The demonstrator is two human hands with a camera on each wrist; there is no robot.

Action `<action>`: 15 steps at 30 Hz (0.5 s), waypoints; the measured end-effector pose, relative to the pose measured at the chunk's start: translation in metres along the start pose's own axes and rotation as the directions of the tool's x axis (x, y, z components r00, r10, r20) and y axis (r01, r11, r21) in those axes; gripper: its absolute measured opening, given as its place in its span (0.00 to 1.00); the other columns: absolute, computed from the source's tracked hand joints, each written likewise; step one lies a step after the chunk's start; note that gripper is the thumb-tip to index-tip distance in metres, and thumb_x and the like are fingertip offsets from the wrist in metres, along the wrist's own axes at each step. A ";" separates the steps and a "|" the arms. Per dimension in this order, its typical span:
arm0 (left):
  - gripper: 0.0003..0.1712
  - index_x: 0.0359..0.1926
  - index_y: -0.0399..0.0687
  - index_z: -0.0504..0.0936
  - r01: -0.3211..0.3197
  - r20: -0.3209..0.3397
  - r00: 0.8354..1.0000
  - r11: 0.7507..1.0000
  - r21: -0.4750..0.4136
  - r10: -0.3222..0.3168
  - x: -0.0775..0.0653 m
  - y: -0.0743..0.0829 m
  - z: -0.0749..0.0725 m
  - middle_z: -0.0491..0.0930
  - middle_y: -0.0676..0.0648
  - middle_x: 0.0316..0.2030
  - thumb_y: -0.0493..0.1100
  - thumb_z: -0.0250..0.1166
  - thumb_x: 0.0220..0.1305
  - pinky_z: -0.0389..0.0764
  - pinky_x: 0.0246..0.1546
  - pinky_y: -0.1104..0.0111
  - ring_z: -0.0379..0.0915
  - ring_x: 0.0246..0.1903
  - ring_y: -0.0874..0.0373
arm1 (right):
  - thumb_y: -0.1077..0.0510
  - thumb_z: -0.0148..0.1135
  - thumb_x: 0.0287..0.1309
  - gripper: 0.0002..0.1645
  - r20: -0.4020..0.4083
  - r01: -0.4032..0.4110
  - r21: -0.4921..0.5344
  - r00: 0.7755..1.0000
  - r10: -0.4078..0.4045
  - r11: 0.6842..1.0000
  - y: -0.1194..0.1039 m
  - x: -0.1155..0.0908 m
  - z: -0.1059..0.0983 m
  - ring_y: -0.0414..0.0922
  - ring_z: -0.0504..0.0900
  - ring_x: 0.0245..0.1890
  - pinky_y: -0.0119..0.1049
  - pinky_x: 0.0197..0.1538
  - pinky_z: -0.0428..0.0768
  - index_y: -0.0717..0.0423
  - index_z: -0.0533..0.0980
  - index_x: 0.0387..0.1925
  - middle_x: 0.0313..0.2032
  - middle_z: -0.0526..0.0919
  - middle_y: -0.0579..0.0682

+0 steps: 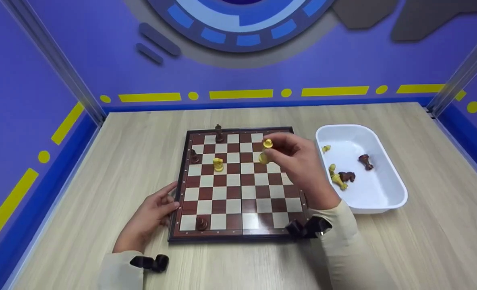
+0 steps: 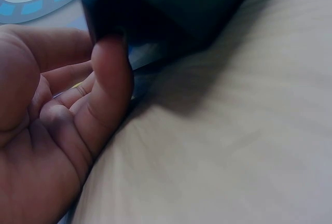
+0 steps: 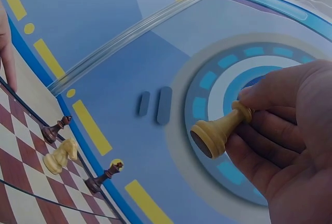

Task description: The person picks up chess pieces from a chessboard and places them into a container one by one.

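Over the far right part of the chessboard [image 1: 234, 193], my right hand [image 1: 303, 165] pinches a yellow chess piece [image 3: 215, 130] between thumb and fingers. The piece is off the board, its dark base showing in the right wrist view; fingers cover its top there. My left hand [image 1: 152, 213] touches the board's left edge with thumb and index finger, the other fingers bent. On the board stand a yellow knight [image 1: 218, 164] and three dark pieces: a tall one [image 1: 219, 135] at the back, one [image 1: 195, 157] at the left and one [image 1: 201, 223] near the front.
A white tray [image 1: 391, 193] right of the board holds several loose yellow and dark pieces, among them a dark knight [image 1: 347, 176]. Blue and purple panels [image 1: 238, 76] close off the wooden table [image 1: 436, 201] at the back and sides.
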State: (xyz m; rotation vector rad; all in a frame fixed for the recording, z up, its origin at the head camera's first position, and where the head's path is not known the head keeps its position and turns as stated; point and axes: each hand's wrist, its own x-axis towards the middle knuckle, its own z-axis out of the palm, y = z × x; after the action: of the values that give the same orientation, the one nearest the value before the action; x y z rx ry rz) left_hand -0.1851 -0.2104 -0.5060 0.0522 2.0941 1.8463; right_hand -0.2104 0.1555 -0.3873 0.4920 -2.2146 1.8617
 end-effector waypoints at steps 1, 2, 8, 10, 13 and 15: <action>0.39 0.75 0.49 0.56 0.000 -0.003 1.000 1.000 0.002 0.000 0.000 0.000 0.000 0.72 0.50 0.34 0.35 0.60 0.66 0.76 0.16 0.73 0.67 0.20 0.65 | 0.65 0.67 0.56 0.13 -0.006 0.002 0.006 1.000 -0.002 1.000 0.000 0.000 -0.001 0.45 0.83 0.34 0.30 0.35 0.82 0.58 0.82 0.45 0.38 0.84 0.53; 0.39 0.75 0.49 0.56 0.002 -0.004 1.000 1.000 0.002 -0.002 0.000 0.001 0.000 0.71 0.50 0.34 0.35 0.61 0.66 0.76 0.16 0.72 0.68 0.20 0.65 | 0.65 0.67 0.56 0.13 -0.012 0.001 0.008 1.000 -0.001 1.000 0.000 0.001 -0.002 0.44 0.83 0.34 0.30 0.35 0.82 0.58 0.82 0.45 0.38 0.84 0.53; 0.39 0.75 0.50 0.56 0.022 -0.011 1.000 1.000 0.000 -0.022 -0.001 0.002 0.002 0.71 0.51 0.34 0.36 0.61 0.66 0.78 0.17 0.71 0.71 0.21 0.64 | 0.66 0.68 0.54 0.13 -0.054 -0.003 0.007 0.999 0.003 1.000 -0.001 0.003 -0.009 0.44 0.83 0.34 0.32 0.37 0.84 0.60 0.83 0.43 0.37 0.85 0.54; 0.39 0.75 0.50 0.56 0.027 -0.015 1.000 1.000 0.002 -0.027 -0.001 0.002 0.002 0.71 0.50 0.34 0.35 0.61 0.66 0.78 0.17 0.71 0.71 0.21 0.64 | 0.66 0.68 0.54 0.13 -0.070 0.003 -0.004 0.998 -0.003 1.000 -0.001 0.004 -0.011 0.45 0.83 0.34 0.31 0.36 0.84 0.61 0.83 0.43 0.36 0.85 0.54; 0.39 0.75 0.50 0.56 0.029 -0.020 0.999 0.999 0.016 -0.029 -0.001 0.002 0.002 0.71 0.50 0.34 0.35 0.60 0.67 0.77 0.17 0.71 0.70 0.20 0.64 | 0.66 0.69 0.54 0.12 -0.089 0.007 -0.023 0.996 -0.009 1.000 -0.001 0.004 -0.015 0.45 0.83 0.33 0.30 0.35 0.83 0.60 0.83 0.43 0.35 0.85 0.53; 0.39 0.75 0.50 0.56 0.030 -0.021 0.999 0.999 0.020 -0.030 -0.001 0.002 0.002 0.71 0.51 0.34 0.36 0.60 0.67 0.77 0.17 0.71 0.70 0.20 0.64 | 0.65 0.69 0.54 0.12 -0.097 0.006 -0.031 0.995 -0.009 1.000 -0.001 0.005 -0.017 0.45 0.83 0.33 0.29 0.34 0.82 0.60 0.83 0.43 0.35 0.85 0.52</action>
State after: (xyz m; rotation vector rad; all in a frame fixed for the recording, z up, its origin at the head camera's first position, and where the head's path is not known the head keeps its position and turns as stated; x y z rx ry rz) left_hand -0.1843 -0.2086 -0.5041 0.0061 2.1167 1.8154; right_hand -0.2150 0.1718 -0.3812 0.3953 -2.1714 1.8052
